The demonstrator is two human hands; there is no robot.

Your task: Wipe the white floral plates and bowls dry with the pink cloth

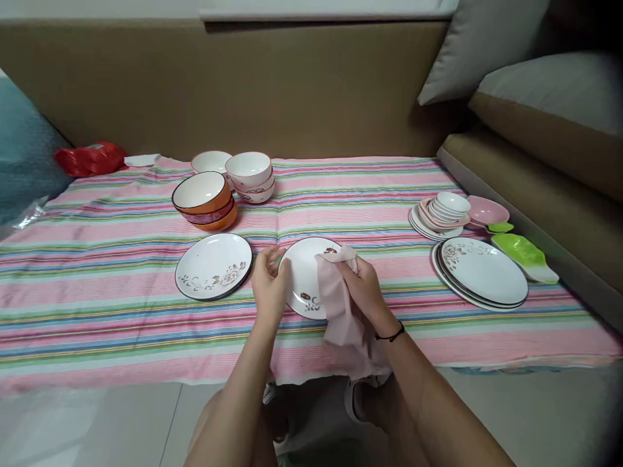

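Between my hands is a round white plate (300, 275) with a dark rim and brown flower print. My left hand (270, 279) grips its left edge, thumb over the top. In my right hand (363, 285) is a pale pink cloth (338, 305), bunched at the fingers and hanging down past the plate's right side. The cloth covers part of the flower print. Just left of my left hand lies a stack of similar plates (209, 259). Whether the held plate also rests on the striped cloth underneath cannot be told.
Bowls stand stacked at the back left: orange ones (214, 207) and white ones with red rims (250, 172). On the right are more plates (487, 272), small white dishes (450, 204), a pink bowl (487, 211) and a green leaf-shaped dish (523, 256). A striped tablecloth (121, 279) lies beneath.
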